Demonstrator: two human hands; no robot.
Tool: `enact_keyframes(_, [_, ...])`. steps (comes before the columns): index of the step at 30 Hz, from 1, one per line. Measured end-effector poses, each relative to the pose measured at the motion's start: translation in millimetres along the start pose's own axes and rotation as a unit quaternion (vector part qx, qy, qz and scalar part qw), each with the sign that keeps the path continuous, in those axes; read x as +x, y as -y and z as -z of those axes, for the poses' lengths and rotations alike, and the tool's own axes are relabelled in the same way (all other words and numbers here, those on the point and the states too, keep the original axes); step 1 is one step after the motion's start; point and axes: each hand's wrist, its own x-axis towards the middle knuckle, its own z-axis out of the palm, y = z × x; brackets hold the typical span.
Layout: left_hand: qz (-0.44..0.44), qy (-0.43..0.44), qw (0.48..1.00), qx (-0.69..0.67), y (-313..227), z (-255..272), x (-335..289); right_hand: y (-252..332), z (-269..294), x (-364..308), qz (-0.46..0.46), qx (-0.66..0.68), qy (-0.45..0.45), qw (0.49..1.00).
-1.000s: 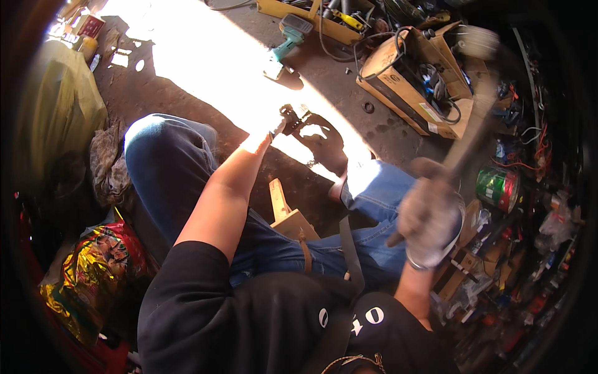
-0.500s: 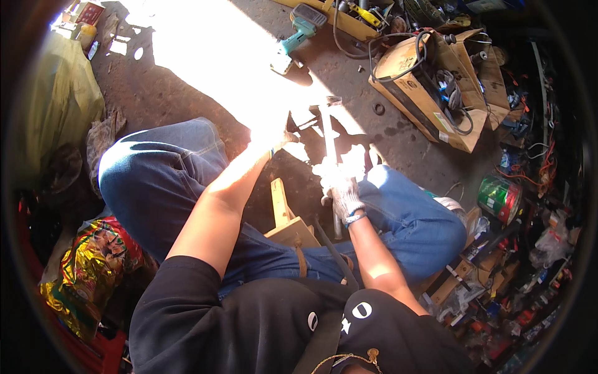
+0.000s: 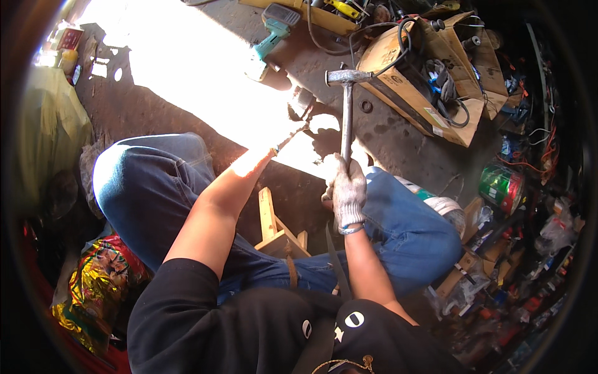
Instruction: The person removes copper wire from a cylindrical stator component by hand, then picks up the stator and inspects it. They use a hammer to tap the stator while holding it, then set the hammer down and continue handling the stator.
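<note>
My right hand, in a whitish knitted glove, is closed round the handle of a metal hammer. The hammer stands raised over the floor between my knees, its head at the far end of the shaft. My left hand reaches forward into strong sunlight, and glare washes out its fingers. Just beyond it is a small dark metal part; whether the hand grips that part cannot be made out. Below my hands, between my legs, is a light wooden piece joined to a wooden block.
A teal cordless power tool lies on the floor ahead. To the right are an open cardboard box with cables, a green-and-red tin, a white bucket and scattered parts. A yellowish sack and shiny bag are left.
The hammer has risen, and its head now shows clearly, farther right of the left hand. My right hand has shifted slightly with it. The view has turned a little.
</note>
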Motion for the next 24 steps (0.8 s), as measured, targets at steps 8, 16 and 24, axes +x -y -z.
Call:
enact_keyframes(8, [-0.003,-0.007,1.000,0.012,-13.0,3.4,14.9,-53.8,13.9,59.4,-0.070,0.238,0.315,0.916])
enact_keyframes(16, [-0.024,-0.028,0.999,-0.021,-20.0,21.8,14.4,-172.0,14.5,155.6,0.347,-0.320,0.296,0.830])
enact_keyframes(24, [-0.092,-0.058,0.975,-0.196,-62.4,116.0,-71.0,-47.6,-9.6,66.8,0.008,-0.017,0.159,0.987])
